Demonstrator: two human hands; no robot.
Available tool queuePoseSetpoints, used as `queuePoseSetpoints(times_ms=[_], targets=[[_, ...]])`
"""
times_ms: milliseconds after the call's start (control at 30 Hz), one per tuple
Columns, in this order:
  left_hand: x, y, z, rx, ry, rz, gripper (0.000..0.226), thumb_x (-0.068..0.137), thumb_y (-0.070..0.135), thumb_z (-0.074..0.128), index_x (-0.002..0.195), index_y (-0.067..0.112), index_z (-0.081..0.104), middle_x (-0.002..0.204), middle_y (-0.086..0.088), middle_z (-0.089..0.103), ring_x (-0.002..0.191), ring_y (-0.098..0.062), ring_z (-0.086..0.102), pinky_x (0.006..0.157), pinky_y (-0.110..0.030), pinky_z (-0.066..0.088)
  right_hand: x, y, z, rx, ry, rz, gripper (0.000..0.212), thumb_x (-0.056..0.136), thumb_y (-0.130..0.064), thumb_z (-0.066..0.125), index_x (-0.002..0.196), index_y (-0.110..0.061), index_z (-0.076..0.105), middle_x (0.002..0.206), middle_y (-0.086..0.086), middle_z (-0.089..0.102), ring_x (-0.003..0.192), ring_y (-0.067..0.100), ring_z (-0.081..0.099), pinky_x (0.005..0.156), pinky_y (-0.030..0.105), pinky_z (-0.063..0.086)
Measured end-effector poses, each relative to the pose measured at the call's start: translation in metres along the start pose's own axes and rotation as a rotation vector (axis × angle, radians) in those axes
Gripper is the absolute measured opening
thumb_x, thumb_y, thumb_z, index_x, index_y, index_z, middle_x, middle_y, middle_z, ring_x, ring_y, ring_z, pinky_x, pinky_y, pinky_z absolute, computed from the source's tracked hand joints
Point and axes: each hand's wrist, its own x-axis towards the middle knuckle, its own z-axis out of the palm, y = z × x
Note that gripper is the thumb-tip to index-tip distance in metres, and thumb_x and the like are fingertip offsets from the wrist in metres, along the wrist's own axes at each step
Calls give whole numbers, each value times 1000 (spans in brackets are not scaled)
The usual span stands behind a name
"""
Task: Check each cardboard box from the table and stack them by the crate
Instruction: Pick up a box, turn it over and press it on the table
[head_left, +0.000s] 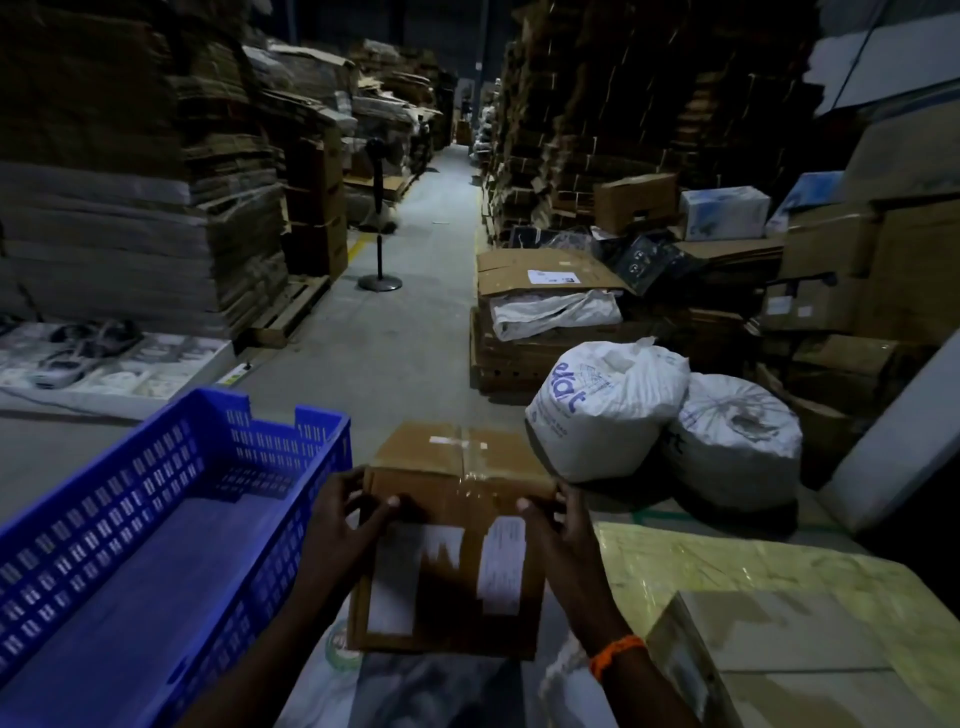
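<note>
Cardboard box (452, 551), lower centre | is gripped by curled left hand (343, 525), right hand (558, 535) | is best set squarely beside crate (156, 519)

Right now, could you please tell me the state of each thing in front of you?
Box, taped shut, held in both hands.
Left hand, gripping the box's left edge.
Right hand, gripping its right edge.
Crate, upright, open-topped.
Sacks, tied shut, on the floor.
Fan, standing upright; running or not, cannot tell.
</note>
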Motion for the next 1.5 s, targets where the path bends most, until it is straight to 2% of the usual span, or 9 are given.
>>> queuePoseSetpoints(times_ms=[100,233,333,600,800,900,1000,1300,1500], targets=[[-10,-13,-3,33,49,-133,52,84,57,66,116,16,58,110,5,64,105,-15,63,79,-29,51,-10,13,9,70,72,65,19,98,-35,66,112,-29,55,112,-3,66,102,10,65,70,18,49],[-5,-28,-4,216,5,-241,71,81,77,61,115,15,61,96,7,65,88,-8,65,72,-28,48,-11,30,15,-34,83,199,50,86,-67,65,114,-27,52,106,0,66,90,11,65,74,28,54],[2,-32,-3,423,-133,-351,50,90,61,64,119,20,58,99,3,56,83,-9,55,68,-26,41,-6,52,21,-252,-53,255,75,67,-91,60,124,-43,47,122,2,59,104,19,64,88,39,57],[14,-46,-4,561,-255,-449,55,86,51,74,116,8,58,113,-11,66,102,-26,66,95,-44,55,1,78,33,-417,-98,262,73,74,-72,69,128,-26,51,127,7,59,111,25,61,92,35,52],[15,-26,17,501,-341,-406,24,93,24,72,86,25,50,100,-3,61,109,-29,63,85,-30,49,29,75,37,-399,-230,266,89,78,-62,76,145,-19,37,138,8,55,125,28,56,103,41,49],[10,-27,21,492,-374,-372,17,95,21,71,103,22,56,113,-6,59,124,-33,57,102,-38,46,27,79,43,-325,-222,249,99,68,-67,80,147,-27,37,135,1,58,121,22,58,103,42,51],[12,-39,15,481,-308,-430,86,76,44,84,145,13,45,143,-10,53,130,-31,52,110,-45,45,25,87,41,-264,-207,209,95,59,-70,82,139,-35,45,125,-9,63,111,14,63,96,37,55],[12,-43,3,317,-249,-255,81,77,1,83,147,14,44,147,-6,52,132,-26,52,95,-35,51,18,68,16,-139,-135,60,97,66,-31,92,146,-28,38,124,-7,59,116,17,59,96,38,53],[-3,-64,2,277,-152,-267,63,76,-17,73,128,12,51,126,1,55,117,-17,55,63,-20,52,-3,85,22,-130,-15,55,72,70,-13,89,125,-24,43,114,-5,63,102,15,65,88,41,59]])
